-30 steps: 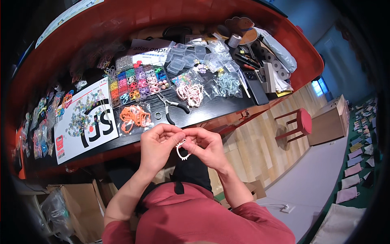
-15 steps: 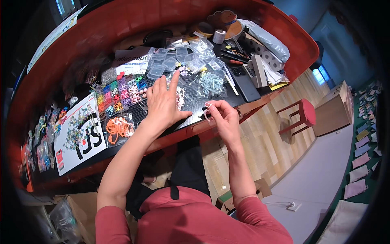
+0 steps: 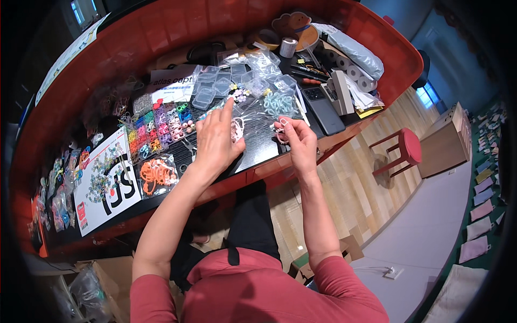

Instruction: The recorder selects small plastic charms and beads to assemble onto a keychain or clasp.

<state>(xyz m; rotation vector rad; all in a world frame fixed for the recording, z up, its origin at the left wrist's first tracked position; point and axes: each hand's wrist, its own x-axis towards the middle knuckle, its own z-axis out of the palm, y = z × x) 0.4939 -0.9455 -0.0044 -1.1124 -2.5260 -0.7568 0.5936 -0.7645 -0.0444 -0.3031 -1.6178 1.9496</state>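
My left hand (image 3: 214,141) hovers over the near edge of the black tabletop (image 3: 256,152), fingers stretched out and thumb apart, with nothing in it. Just beyond its thumb lies a pale pinkish-white chain (image 3: 237,128), partly covered by the hand. My right hand (image 3: 302,144) pinches a small pale strap with a white loop (image 3: 283,123) between thumb and fingertips; its lower part hangs as a pinkish ring. Light blue chain pieces (image 3: 278,104) sit in a clear bag beyond the right hand. Left of my left hand is a bag of orange chains (image 3: 158,174).
A divided box of coloured clasps (image 3: 161,126) and a white sheet with small rings (image 3: 107,180) are on the left. Clear plastic boxes (image 3: 212,86) lie at the back. A dark phone (image 3: 323,111) rests at right. A red stool (image 3: 407,146) stands beyond the table.
My right hand has risen slightly with the pale strap, further over the table. My left hand stays spread in nearly the same place. The whole view has shifted a little.
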